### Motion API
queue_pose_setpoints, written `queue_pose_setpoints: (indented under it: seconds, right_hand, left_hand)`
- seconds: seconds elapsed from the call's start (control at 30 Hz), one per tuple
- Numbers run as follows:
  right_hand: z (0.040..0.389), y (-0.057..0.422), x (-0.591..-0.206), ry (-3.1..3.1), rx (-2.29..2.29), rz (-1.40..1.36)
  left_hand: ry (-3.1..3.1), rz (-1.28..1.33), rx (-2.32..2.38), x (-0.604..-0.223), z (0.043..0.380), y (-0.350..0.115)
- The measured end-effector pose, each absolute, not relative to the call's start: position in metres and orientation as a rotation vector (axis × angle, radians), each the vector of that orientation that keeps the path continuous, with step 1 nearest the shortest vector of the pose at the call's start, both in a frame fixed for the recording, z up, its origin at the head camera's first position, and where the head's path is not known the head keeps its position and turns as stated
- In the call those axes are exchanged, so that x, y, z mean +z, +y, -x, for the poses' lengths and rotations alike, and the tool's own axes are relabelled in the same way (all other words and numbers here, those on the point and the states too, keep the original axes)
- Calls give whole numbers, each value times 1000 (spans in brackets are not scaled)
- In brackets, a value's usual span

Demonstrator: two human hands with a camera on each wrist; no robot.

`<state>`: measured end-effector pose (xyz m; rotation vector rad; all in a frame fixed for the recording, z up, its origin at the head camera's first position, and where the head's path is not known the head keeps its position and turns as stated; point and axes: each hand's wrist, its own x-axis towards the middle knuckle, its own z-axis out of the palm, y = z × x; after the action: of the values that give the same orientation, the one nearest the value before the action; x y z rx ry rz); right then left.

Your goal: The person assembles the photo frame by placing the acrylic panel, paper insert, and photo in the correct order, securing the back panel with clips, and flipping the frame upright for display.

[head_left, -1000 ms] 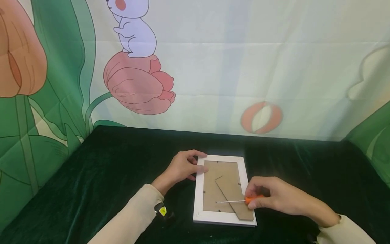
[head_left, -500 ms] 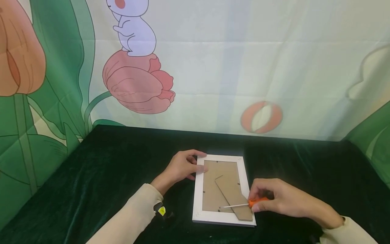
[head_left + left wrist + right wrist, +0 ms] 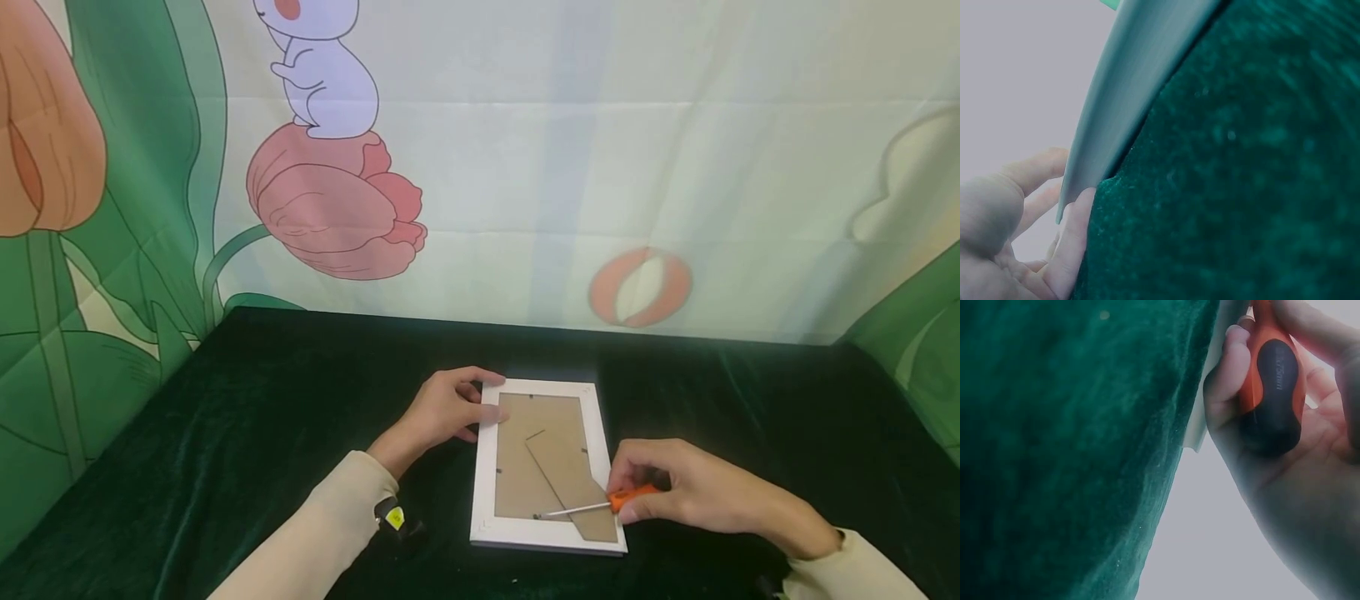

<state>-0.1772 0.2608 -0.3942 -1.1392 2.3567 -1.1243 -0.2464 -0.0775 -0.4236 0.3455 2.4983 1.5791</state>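
Observation:
A white picture frame [image 3: 483,492] lies face down, showing its brown backing board [image 3: 517,479] with a slanted stand flap [image 3: 573,467]. Small dark tabs dot the board's edges. My left hand [image 3: 438,408] grips the frame's upper left side, thumb on top; in the left wrist view, fingers pinch the frame's edge [image 3: 1129,81]. My right hand [image 3: 693,487] holds a screwdriver by its orange and black handle [image 3: 1279,387], low over the frame's lower right side. The screwdriver's shaft [image 3: 573,509] points left across the flap, its tip right at the bottom tab.
Dark green velvet cloth [image 3: 300,433] covers the table. Behind it hangs a pale backdrop [image 3: 487,150] printed with tulips and a white animal. A dark strap with a yellow label [image 3: 393,517] sits by the left cuff.
The screwdriver's tip has moved down the board to the bottom tab, and the right hand shifted slightly lower. My left hand keeps its grip on the frame.

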Motion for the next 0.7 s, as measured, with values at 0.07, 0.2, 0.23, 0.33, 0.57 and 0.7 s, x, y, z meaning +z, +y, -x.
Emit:
queue_pose_setpoints:
  seconds: [0.07, 0.2, 0.23, 0.33, 0.57, 0.7]
  right_hand:
    - [177, 261, -394, 2354, -1130, 1145]
    - [177, 260, -394, 2351, -1150, 1163]
    - [177, 259, -394, 2350, -1154, 1167]
    - [176, 257, -394, 2356, -1149, 1166]
    - [175, 256, -395, 2366, -1141, 1159]
    - [175, 256, -395, 2364, -1154, 1169]
  left_hand:
    - [2497, -344, 1581, -424, 247, -77]
    - [2493, -342, 1584, -423, 246, -77]
    - [2493, -343, 1584, -423, 246, -77]
    - [2495, -345, 1584, -424, 246, -78]
    - [2500, -345, 1578, -424, 247, -77]
    - [2503, -348, 1576, -423, 246, -77]
